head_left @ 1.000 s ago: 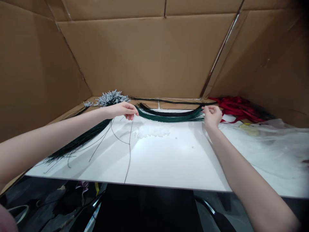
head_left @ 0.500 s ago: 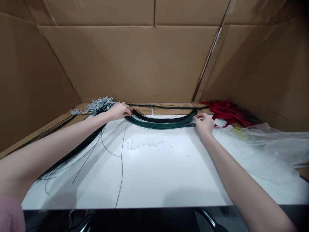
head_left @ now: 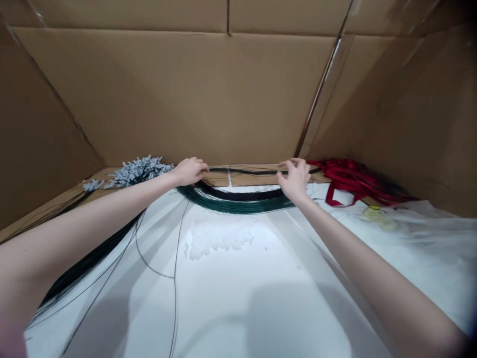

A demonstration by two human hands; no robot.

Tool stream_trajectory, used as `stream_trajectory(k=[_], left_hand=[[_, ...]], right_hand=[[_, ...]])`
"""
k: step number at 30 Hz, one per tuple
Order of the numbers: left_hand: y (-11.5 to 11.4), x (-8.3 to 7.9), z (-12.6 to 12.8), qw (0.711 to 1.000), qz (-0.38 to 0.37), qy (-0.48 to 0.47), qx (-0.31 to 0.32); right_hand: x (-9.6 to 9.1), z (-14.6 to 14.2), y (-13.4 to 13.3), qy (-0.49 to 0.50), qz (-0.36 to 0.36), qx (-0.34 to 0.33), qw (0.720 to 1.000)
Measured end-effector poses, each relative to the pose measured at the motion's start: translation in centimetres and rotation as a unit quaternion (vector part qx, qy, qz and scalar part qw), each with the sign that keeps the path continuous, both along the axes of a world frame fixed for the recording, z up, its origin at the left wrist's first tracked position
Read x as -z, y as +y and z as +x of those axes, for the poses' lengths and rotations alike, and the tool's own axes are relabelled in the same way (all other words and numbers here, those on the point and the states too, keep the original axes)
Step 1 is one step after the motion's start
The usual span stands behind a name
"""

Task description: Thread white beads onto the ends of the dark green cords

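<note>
Two curved bundles of thin wires lie at the back of the white tabletop: a dark green bundle [head_left: 238,206] in front and a black bundle [head_left: 242,195] behind it. Over their left ends is my left hand [head_left: 191,171], its fingers bent loosely forward and its thumb partly hidden; I see nothing held in it. Above the right ends, my right hand [head_left: 295,178] has thumb and fingers spread apart with nothing between them. Both hands are close to a thin, straight strip of dark wires [head_left: 253,172] along the cardboard at the back.
Pale blue-grey beaded sprigs [head_left: 139,171] on long dark stems [head_left: 89,258] lie at the left. Red ribbon-like fabric [head_left: 350,181] and sheer white material [head_left: 406,238] are on the right. Brown cardboard walls [head_left: 171,94] rise around the tabletop [head_left: 223,288]. A loose wire [head_left: 175,298] crosses it.
My right hand has let go of the right ends of the wires and moved up and left, fingers spreading. The left hand has stayed near the left ends. The view has shifted closer.
</note>
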State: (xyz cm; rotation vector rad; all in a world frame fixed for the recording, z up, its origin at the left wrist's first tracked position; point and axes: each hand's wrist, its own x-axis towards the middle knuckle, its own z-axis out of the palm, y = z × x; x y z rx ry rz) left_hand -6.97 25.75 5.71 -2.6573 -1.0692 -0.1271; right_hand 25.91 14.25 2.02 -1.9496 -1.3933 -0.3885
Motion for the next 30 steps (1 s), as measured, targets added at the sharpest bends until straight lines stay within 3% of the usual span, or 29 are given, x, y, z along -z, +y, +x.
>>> stream_trajectory(k=[6,12,20,30], left_hand=[[2.4,1.6,4.8,0.999,0.03,0.016,0.006],[5.0,3.1,7.8,0.999,0.052,-0.003,-0.014],[7.2,4.4,9.4,0.999,0.039,-0.02,-0.026],[8.6,4.6,9.3,0.999,-0.01,-0.044,0.018]], right_hand=[[0.8,-2.5,5.2,-0.067,-0.086,-0.079,0.991],[1.8,-4.3,9.4,-0.105,-0.134,-0.132,0.977],[3.4,-5.3,12.2,-0.12,-0.145,-0.169,0.967],[3.7,-4.4,13.4,-0.124,-0.145,-0.122,0.974]])
